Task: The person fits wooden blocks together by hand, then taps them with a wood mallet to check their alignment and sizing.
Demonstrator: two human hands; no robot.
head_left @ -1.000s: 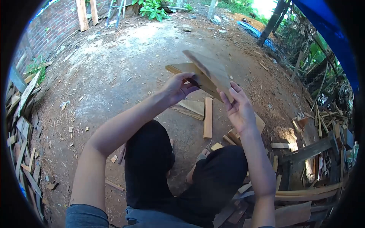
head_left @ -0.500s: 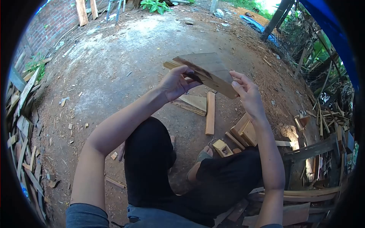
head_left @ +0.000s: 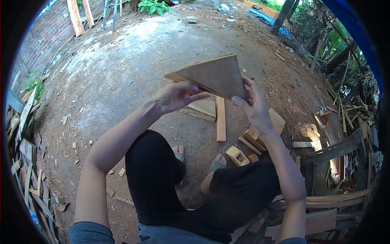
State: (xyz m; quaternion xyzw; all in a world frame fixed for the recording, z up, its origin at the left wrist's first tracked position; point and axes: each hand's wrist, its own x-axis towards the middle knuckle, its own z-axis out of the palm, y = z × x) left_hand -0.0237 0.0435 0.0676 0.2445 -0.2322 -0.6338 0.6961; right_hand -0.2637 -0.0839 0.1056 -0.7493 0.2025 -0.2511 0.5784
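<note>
While hands [head_left: 175,96] [head_left: 255,106] hold boards [head_left: 219,75], contents of hollow block [head_left: 234,153] unclear.

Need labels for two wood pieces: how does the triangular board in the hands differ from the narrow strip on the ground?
Triangular board: broad, tapering to a point, held up by left hand and right hand. Narrow strip: long, slim, lying on the ground. Both are brownish wood.

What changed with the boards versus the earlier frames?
The wooden boards, splayed before, now nearly line up: the upper one's tip swung down-left in view. Nothing released; left hand and right hand both still on them. Triangular offcut and wood strip below stayed put.
</note>
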